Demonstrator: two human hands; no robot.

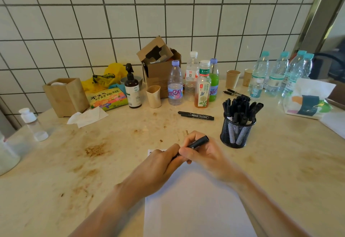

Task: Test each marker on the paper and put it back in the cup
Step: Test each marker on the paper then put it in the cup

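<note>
**Both hands on one marker above the sheet**

The stained beige stone desk (104,162) carries everything. The white sheet of paper (194,199) lies flat on it directly in front of the person, its far edge under the hands, where a little dark ink shows at the corner. To the right, near the sheet, stands the black wire-mesh cup (235,133), crowded with black markers standing on end. Two loose black markers (196,115) lie side by side on the desk behind it.

The left hand (160,164) and right hand (200,152) meet over the paper's far edge. The right hand's grip is closed around a black marker (198,142), whose free end points up and right towards the cup. The left hand's fingers are curled at the marker's other end, which is hidden; it seems to be pinching the cap, though whether pulling it off or pushing it on cannot be told.

To do this well, the hands should work straight along the barrel's line, the right hand keeping the barrel steady. If capping, press until it seats before carrying the marker to the cup, and lower it into a gap between the others.
</note>
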